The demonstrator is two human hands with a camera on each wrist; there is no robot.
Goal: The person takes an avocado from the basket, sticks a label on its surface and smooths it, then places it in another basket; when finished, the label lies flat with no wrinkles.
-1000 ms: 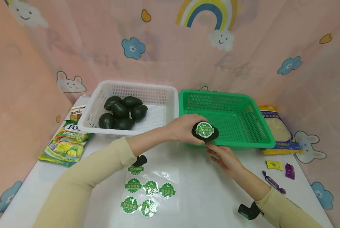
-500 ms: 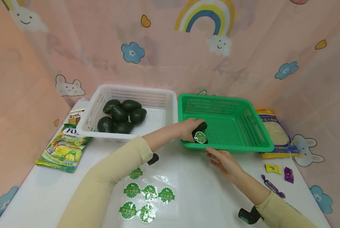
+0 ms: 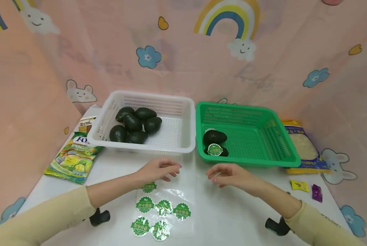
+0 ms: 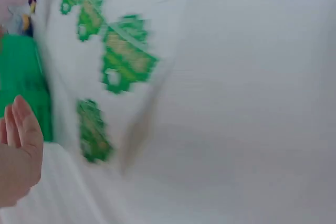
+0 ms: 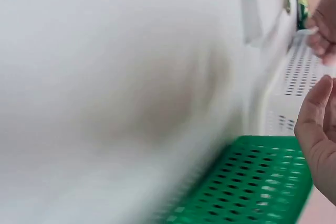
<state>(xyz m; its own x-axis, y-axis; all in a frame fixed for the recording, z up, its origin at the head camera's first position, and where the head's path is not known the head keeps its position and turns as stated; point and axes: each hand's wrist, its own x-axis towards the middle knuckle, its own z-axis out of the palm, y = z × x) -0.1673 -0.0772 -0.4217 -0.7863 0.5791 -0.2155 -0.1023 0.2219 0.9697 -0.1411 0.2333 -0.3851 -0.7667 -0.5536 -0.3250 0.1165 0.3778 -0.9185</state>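
Two dark avocados lie in the green basket [image 3: 281, 150] at its near left; the front avocado [image 3: 216, 150] carries a round green sticker, the other avocado [image 3: 214, 136] sits just behind it. Several unlabelled avocados [image 3: 134, 124] fill the left of the white basket [image 3: 183, 136]. A clear sheet of green stickers [image 3: 160, 212] lies on the white table. My left hand [image 3: 158, 169] hovers over the sheet's top edge, fingers loosely bent, holding nothing. My right hand [image 3: 227, 175] hovers in front of the green basket, also holding nothing. Both wrist views are blurred.
A green snack bag [image 3: 74, 159] and a small carton [image 3: 86, 123] lie left of the white basket. A yellow and blue packet [image 3: 303, 145] lies right of the green basket, with wrapped candies [image 3: 306, 188] near the right edge. Pink patterned cloth walls surround the table.
My left hand set the stickered avocado into the green basket, let go and drew back over the sticker sheet. My right hand shifted slightly left in front of the basket.
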